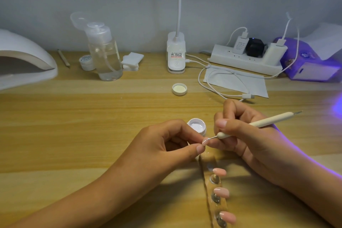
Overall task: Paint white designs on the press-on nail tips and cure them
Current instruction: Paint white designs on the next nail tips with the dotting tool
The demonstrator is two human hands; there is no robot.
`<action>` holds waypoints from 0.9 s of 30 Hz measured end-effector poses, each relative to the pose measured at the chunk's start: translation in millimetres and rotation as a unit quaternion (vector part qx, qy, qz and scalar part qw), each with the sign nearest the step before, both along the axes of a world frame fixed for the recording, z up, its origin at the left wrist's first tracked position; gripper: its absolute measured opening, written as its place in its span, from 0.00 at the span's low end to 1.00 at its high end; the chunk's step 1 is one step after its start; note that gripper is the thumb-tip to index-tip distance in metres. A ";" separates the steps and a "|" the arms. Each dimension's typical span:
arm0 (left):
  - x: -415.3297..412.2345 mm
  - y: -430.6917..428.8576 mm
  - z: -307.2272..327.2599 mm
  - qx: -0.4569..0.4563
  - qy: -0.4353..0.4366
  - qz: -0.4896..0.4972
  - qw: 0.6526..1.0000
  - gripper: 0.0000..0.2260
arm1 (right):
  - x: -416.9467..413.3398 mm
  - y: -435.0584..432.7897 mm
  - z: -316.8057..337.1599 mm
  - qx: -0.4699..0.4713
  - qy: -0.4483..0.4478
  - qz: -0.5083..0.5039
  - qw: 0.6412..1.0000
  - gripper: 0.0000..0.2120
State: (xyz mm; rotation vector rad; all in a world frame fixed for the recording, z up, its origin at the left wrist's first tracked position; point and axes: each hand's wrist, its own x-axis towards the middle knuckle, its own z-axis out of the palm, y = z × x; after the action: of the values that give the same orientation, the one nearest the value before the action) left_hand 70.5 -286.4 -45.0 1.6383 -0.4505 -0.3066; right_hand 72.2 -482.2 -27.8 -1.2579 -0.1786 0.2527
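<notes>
Wooden desk (pixel 92 116) set against a plain grey wall served as the work surface. On inspection, the left hand (pixel 166 146) pinched a single pink nail tip (pixel 205 141) between thumb and forefinger, just above the desk and immediately in front of an open jar of white gel (pixel 197 127). The right hand (pixel 249 135) held a dotting tool (pixel 259 123) in a pen grip, fingers curled round the shaft, its fine metal point touching the tip or very nearly so; contact could not be confirmed. The jar's lid (pixel 179 89) lay upturned further back, well apart. A clear holder strip (pixel 212 190) ran toward the onlooker below the hands, carrying three more tips (pixel 221 191); these showed plain pink with no white marking visible, and at least one mount near the strip's head stood vacant. Whether the tip in hand bore any design yet was too small to tell. A white curing lamp (pixel 24 57) sat at the far left, nothing visible inside it. Violet light glowed at the right edge, source unidentified. Judgement: the task stood at an early stage, with painting in hand on one tip, three seemingly untouched, and curing outstanding for all.
</notes>
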 end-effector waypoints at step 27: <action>0.2 0.1 -0.1 -0.006 0.003 -0.004 1.000 0.05 | 0.8 2.5 2.2 0.006 0.004 -0.014 1.000 0.12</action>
State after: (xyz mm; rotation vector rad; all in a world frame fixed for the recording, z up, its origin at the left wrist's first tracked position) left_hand 70.7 -286.3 -45.0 1.6233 -0.4537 -0.3131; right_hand 73.0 -479.8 -25.6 -1.2471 -0.1547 0.2324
